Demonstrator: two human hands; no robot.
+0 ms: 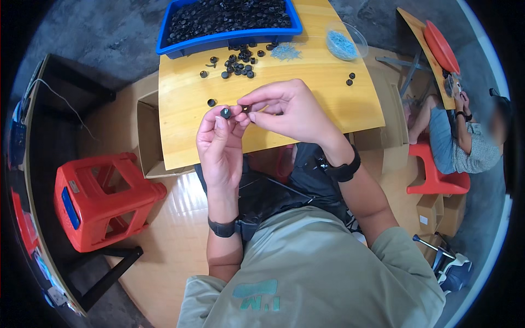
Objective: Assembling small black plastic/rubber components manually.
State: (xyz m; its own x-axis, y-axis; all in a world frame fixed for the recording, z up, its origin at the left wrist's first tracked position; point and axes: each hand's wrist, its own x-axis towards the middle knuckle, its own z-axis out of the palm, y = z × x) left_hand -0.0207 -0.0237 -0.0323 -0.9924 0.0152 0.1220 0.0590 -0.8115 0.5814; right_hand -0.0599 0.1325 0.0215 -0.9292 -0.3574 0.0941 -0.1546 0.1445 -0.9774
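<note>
Above the yellow wooden surface (pixel 306 93), the left hand (pixel 220 143) is pinching a small round black plastic cap (pixel 225 113) between thumb and fingertips. The right hand (pixel 292 111) is pressing its fingertips together on a tiny dark piece (pixel 245 108) just beside that cap. Farther back, a blue plastic bin (pixel 229 37) is holding many similar caps, with loose black caps (pixel 238 64) lying near it.

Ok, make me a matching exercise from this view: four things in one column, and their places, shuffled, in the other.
Things:
1. blue tray
2. red stool
3. clear bowl
4. small black part

Places:
A. on the floor, left of the table
B. far right part of the table
C. pinched in the left hand's fingertips
D. far edge of the table, full of black parts

Pairs: 1-D, 2-A, 3-B, 4-C
</note>
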